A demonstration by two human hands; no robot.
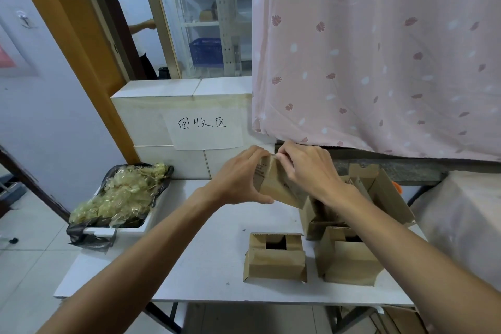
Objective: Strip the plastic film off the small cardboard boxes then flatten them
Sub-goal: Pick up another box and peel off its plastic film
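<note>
Gripping the small brown cardboard box mid-frame, left hand cradling, right hand pinching film at its top edge, you risk tearing the film short.

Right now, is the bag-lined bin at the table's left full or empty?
Full: crumpled plastic film heaps above the rim of the white bin.
</note>
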